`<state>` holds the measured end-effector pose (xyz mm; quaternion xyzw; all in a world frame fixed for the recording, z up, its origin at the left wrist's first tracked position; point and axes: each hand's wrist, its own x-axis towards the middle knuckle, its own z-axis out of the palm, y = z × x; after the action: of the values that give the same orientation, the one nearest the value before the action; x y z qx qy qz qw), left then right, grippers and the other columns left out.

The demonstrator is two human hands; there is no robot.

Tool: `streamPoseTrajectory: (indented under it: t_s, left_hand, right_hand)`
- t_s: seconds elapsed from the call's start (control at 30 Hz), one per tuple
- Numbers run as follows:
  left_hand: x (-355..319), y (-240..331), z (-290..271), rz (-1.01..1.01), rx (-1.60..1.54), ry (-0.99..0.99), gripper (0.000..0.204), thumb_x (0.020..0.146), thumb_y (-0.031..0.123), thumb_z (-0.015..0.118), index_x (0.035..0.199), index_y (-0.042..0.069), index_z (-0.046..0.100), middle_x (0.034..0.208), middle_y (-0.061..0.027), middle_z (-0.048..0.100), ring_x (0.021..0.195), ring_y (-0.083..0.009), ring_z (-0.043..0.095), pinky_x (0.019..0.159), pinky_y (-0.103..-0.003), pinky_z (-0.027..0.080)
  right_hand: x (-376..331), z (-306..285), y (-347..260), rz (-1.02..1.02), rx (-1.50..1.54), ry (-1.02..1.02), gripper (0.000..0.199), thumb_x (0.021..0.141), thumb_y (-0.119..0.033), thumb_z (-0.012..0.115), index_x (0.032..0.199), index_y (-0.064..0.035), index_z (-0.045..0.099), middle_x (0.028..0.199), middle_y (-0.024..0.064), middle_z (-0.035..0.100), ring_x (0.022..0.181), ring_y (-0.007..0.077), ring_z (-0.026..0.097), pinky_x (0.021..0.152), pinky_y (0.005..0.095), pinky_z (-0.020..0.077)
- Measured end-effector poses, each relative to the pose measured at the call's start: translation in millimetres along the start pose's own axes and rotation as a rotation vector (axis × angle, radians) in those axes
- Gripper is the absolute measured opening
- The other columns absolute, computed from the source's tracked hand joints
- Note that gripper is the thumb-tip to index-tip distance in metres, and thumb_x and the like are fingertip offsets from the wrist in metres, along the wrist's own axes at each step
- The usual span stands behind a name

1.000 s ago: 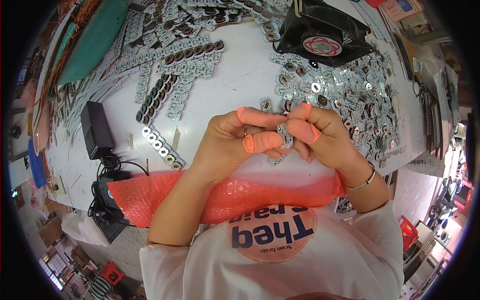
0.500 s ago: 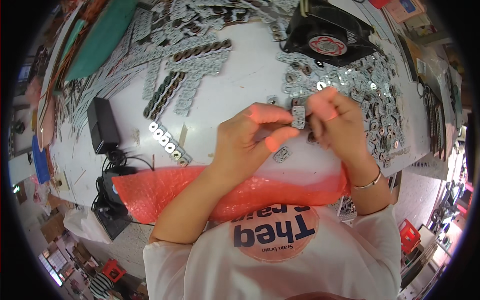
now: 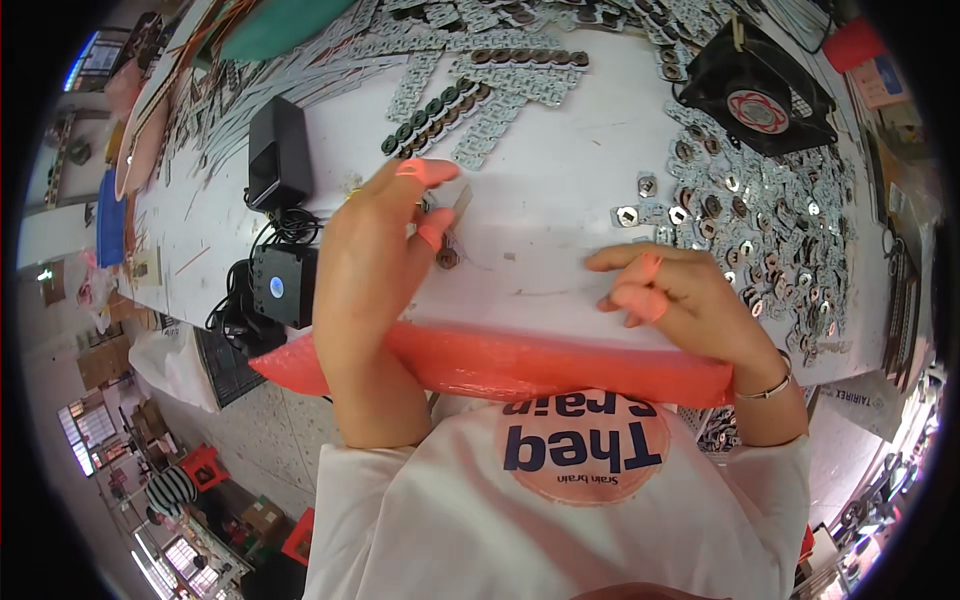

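Head view: at the bench point(image 3: 560, 200), pieces are likely needing a light edge pinch, neighbours undisturbed. Left hand point(image 3: 368, 255) is reaching, fingers parted; cannot tell if they are gripping anything. Metal piece point(image 3: 447, 259) is lying just beside its thumb. Right hand point(image 3: 685, 295) is hovering loosely half-curled, apparently holding nothing, near piled metal parts point(image 3: 770, 225).

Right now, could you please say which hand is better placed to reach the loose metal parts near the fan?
Probably the right hand: it is near the loose metal parts, with nothing visibly held, while the left hand is farther away.
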<state>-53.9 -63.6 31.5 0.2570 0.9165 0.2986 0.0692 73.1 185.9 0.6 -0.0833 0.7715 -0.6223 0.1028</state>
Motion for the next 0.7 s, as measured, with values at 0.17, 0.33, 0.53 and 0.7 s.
streamPoseTrajectory:
  t_s: [0.17,0.33,0.53,0.7]
  left_hand:
    - [-3,-3,1,-0.142,0.162,0.018,0.040,0.065,0.014,0.079,0.101,0.005,0.063,0.091,-0.0070,0.062,0.066,-0.0203,0.060,0.061,-0.031,0.047]
    - [1,-11,15,0.059,0.001,-0.026,0.038,0.070,0.007,0.074,0.106,0.005,0.062,0.092,-0.0082,0.062,0.065,-0.0200,0.059,0.061,-0.029,0.048]
    - [0,-7,17,0.328,-0.110,-0.243,0.044,0.070,0.000,0.071,0.112,0.007,0.062,0.111,-0.0072,0.057,0.098,-0.0268,0.054,0.079,-0.034,0.046]
    - [6,6,28,0.369,0.064,-0.184,0.036,0.067,0.008,0.075,0.102,0.008,0.066,0.108,-0.0063,0.058,0.100,-0.0267,0.053,0.085,-0.035,0.042]
  right_hand:
    - [0,-17,3,0.074,-0.058,0.132,0.016,0.091,-0.011,0.054,0.086,0.0024,0.060,0.104,0.0151,0.064,0.074,0.0171,0.066,0.056,0.0241,0.0525]
    - [-3,-20,1,0.136,-0.043,0.185,0.016,0.090,-0.010,0.053,0.088,0.0045,0.061,0.098,0.0120,0.064,0.073,0.0155,0.065,0.053,0.0231,0.0514]
    - [-2,-21,0,0.170,-0.028,0.176,0.017,0.090,-0.010,0.054,0.089,0.0046,0.061,0.096,0.0115,0.063,0.070,0.0148,0.064,0.052,0.0227,0.0508]
    - [-3,-24,5,0.150,-0.022,0.200,0.017,0.091,-0.012,0.053,0.090,0.0035,0.061,0.095,0.0107,0.063,0.068,0.0135,0.062,0.051,0.0225,0.0499]
